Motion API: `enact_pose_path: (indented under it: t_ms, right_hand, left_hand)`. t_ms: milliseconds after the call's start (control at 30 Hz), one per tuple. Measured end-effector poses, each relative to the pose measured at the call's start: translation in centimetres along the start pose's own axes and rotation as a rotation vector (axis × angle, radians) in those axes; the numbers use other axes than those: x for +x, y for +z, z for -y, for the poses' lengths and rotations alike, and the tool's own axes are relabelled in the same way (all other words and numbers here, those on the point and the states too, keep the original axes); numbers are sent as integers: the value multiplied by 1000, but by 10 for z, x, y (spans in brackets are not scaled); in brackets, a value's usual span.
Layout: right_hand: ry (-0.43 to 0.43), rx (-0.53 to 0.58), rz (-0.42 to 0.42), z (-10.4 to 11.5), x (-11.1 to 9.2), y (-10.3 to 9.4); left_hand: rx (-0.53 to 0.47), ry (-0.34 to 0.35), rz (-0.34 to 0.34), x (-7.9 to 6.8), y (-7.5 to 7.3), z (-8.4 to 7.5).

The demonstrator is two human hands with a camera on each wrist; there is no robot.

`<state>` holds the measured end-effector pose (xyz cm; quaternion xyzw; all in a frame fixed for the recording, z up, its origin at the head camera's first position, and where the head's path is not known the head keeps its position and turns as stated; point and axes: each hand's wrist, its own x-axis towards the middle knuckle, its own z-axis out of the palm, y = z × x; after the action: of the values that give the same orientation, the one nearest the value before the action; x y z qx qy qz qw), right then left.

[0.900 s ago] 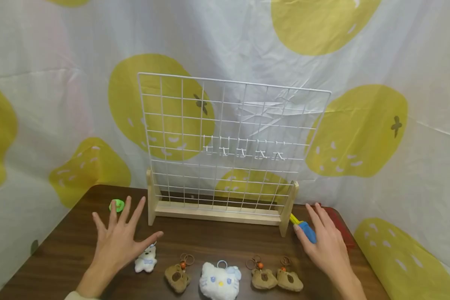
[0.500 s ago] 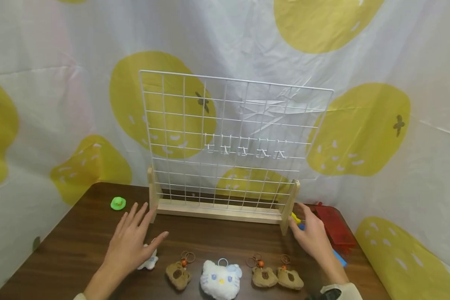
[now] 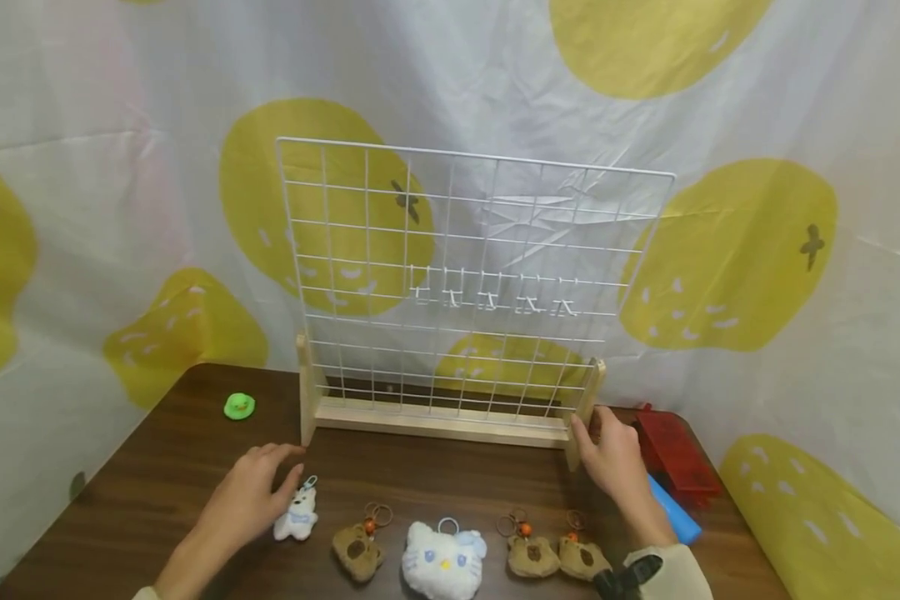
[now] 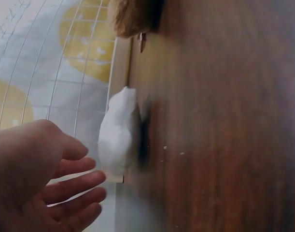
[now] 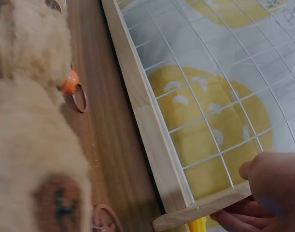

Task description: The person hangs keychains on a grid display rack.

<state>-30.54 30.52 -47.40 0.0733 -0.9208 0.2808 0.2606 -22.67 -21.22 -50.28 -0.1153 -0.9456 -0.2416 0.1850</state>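
Note:
A white wire grid rack (image 3: 442,425) stands upright in a wooden base, with several small white hooks (image 3: 487,302) along its middle. My right hand (image 3: 613,457) pinches the rack's right wooden leg; in the right wrist view the thumb and fingers lie on either side of that leg (image 5: 203,210). Low over the table, my left hand (image 3: 242,498) holds nothing, its fingers loosely bent and its index fingertip near the foot of the left leg (image 3: 307,400). Just right of this hand lies a small white bear plush keychain (image 3: 296,517); it also shows beside the fingers in the left wrist view.
Along the front lie a white cat plush (image 3: 444,567) and brown plush keychains (image 3: 357,553) with rings. A green duck-like piece (image 3: 239,407) sits back left. A red plastic box (image 3: 675,454) and a blue object (image 3: 677,512) lie at right. A patterned curtain hangs behind.
My right hand has moved left from over the blue and yellow object and taken hold of the right leg. My spread left hand has come down and closer to the body, uncovering the green piece.

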Motion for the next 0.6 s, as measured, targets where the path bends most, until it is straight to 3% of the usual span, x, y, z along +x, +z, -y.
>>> enact_pose_path:
  t_ms: [200, 600]
  right_hand:
    - [3, -71, -36, -1, 13, -1]
    - [64, -88, 38, -1, 21, -2]
  left_hand:
    - [-81, -69, 132, 8, 2, 2]
    - [-180, -79, 289, 20, 4, 1]
